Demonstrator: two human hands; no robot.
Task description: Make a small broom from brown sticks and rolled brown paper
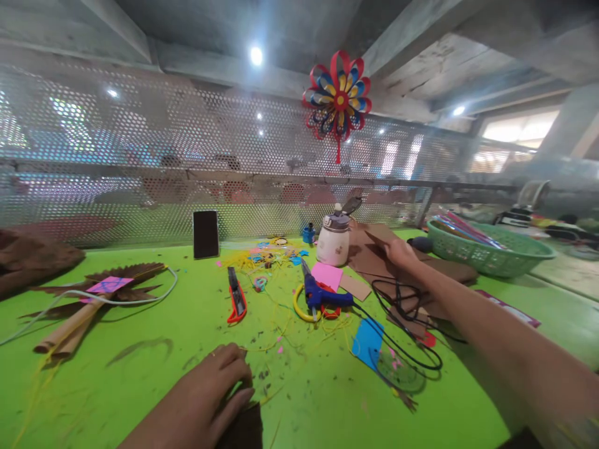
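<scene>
My left hand [218, 386] is at the near edge of the green table [299, 386], its fingers curled over a dark brown piece [246, 427]; whether it grips that piece is hard to tell. At the back right, my right hand [401, 255] reaches to the brown paper sheets [369, 249], its fingers closed on the edge of one. Between the hands lie a blue glue gun [325, 296] with a black cord and a red cutter [237, 298]. A white jar [334, 240] stands just left of my right hand.
Brown leaf-like paper with rolled tubes [75, 324] lies left, a white cable across it. A dark phone [206, 234] stands at the mesh. Paper scraps [271, 252] are behind the cutter; blue card [368, 340] lies front right. A green basket [496, 249] stands far right.
</scene>
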